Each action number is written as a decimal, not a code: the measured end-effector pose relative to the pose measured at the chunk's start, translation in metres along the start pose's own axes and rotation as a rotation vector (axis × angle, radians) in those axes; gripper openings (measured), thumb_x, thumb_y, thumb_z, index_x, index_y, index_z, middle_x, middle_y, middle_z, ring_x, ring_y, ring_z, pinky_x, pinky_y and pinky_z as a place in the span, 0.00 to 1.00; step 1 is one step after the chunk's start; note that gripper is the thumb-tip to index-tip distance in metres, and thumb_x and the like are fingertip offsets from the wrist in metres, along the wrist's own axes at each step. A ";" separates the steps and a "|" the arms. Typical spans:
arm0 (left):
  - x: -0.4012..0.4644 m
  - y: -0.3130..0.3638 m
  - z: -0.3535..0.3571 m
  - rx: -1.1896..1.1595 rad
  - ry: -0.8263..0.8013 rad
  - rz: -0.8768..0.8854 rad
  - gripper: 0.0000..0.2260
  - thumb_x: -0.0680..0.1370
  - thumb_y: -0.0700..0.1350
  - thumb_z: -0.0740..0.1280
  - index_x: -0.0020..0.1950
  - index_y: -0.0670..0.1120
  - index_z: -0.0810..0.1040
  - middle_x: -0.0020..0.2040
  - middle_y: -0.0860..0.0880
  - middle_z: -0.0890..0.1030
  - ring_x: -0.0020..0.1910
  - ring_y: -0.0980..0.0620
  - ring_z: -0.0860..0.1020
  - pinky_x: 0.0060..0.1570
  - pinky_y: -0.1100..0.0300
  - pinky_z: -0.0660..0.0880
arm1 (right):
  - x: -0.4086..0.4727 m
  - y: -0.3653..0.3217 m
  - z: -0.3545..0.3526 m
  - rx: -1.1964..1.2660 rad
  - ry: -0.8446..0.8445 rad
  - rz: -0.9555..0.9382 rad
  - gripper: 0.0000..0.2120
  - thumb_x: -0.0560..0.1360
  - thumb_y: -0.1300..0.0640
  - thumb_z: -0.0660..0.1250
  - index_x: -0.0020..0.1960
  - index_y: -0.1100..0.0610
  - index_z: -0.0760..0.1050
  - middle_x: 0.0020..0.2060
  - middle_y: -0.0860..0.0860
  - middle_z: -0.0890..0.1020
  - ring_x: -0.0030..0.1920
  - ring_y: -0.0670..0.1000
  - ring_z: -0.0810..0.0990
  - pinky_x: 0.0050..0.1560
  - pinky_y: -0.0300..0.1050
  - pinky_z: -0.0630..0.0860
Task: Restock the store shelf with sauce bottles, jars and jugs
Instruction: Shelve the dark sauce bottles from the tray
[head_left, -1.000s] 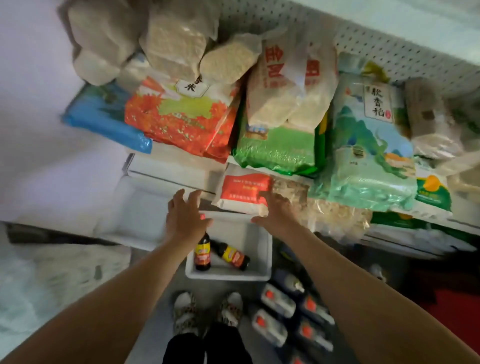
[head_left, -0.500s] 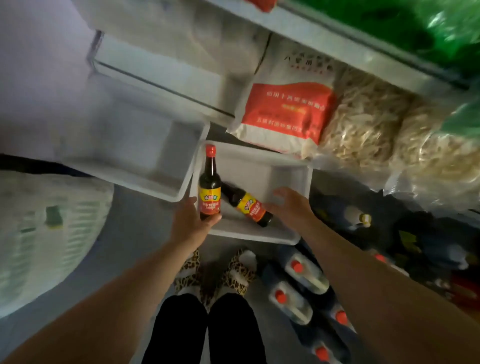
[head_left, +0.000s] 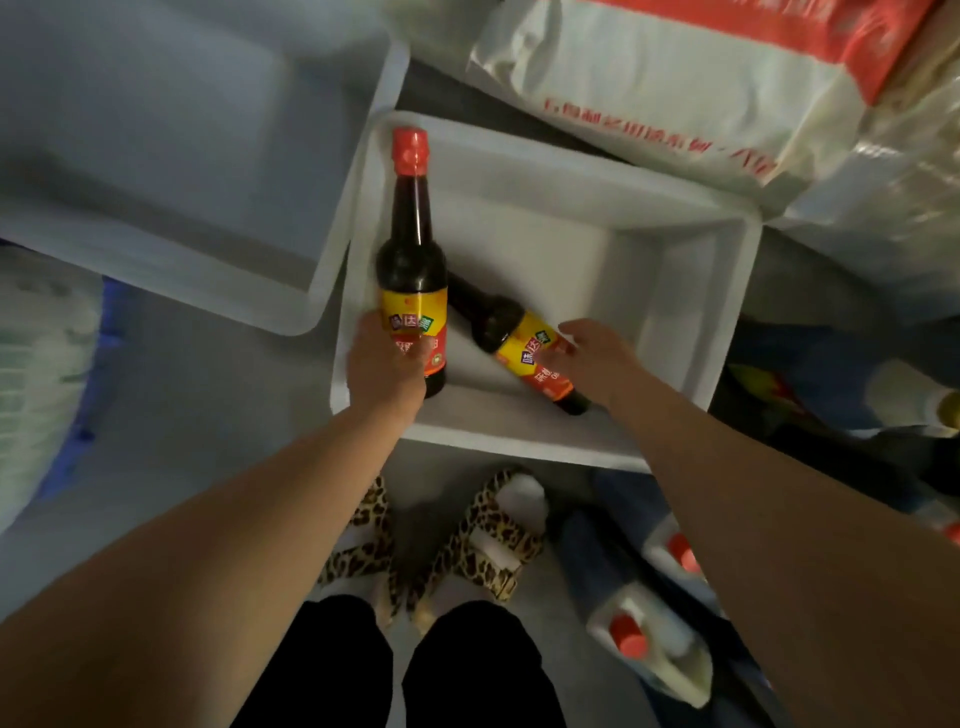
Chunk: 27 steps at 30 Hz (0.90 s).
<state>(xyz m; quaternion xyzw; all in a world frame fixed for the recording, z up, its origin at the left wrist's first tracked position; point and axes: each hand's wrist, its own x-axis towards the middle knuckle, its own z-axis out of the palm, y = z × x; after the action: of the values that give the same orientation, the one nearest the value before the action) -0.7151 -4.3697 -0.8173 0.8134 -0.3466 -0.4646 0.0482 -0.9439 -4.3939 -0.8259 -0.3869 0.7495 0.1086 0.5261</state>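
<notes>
Since half a second before, your view had dropped closer over the white bin (head_left: 675, 244), and your right hand (head_left: 589, 358) had slid from the bin's near rim onto the lying bottle (head_left: 524, 345). Your left hand (head_left: 382, 364) had tightened its hold low on the upright bottle (head_left: 413, 270), which stood at the left side of the bin, centre of the frame, red cap toward the top.

You held that upright bottle with fingers curled round its yellow and red label. Your right hand lay on the label of the lying bottle, fingers bent over it; whether they had fully closed round it could not be told. That second bottle lay aslant on the bin floor, its neck hidden behind the upright one, its base toward the lower right.

By my judgement, this meant both bottles were about to come out of the bin together, so the pick-up stage was nearly done and shelving was not yet begun. You would have needed a firm wrap on the lying bottle before lifting, since the glass looked smooth and could roll.

A second, larger white tray (head_left: 332, 260) overlapped the bin at the upper left. A white and red sack (head_left: 649, 78) filled the upper right. Jugs with red caps (head_left: 631, 636) lay at the lower right, and leopard-print slippers (head_left: 488, 540) showed at bottom centre
</notes>
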 end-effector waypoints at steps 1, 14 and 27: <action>0.003 -0.003 0.006 -0.007 0.023 0.014 0.27 0.76 0.51 0.72 0.72 0.46 0.66 0.66 0.46 0.75 0.66 0.46 0.74 0.62 0.54 0.69 | 0.005 0.003 0.003 -0.023 -0.006 -0.011 0.29 0.74 0.48 0.74 0.71 0.53 0.71 0.67 0.54 0.76 0.66 0.57 0.75 0.68 0.54 0.72; 0.035 -0.009 0.033 -0.428 -0.266 -0.011 0.38 0.64 0.43 0.81 0.70 0.50 0.68 0.60 0.51 0.81 0.58 0.53 0.80 0.58 0.54 0.76 | 0.039 0.030 0.000 0.017 -0.153 -0.054 0.35 0.68 0.48 0.80 0.71 0.52 0.72 0.61 0.52 0.81 0.60 0.55 0.79 0.65 0.58 0.75; 0.010 0.006 -0.001 -0.399 -0.416 -0.141 0.29 0.65 0.43 0.80 0.64 0.52 0.74 0.56 0.50 0.82 0.56 0.49 0.79 0.53 0.51 0.75 | 0.005 -0.001 -0.004 -0.190 -0.193 0.060 0.39 0.60 0.43 0.83 0.62 0.54 0.68 0.52 0.51 0.77 0.52 0.54 0.79 0.55 0.52 0.80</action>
<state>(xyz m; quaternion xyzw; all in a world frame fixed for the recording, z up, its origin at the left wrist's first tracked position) -0.7141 -4.3801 -0.8217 0.6971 -0.1936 -0.6827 0.1028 -0.9466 -4.3992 -0.8283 -0.4001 0.6929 0.2314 0.5534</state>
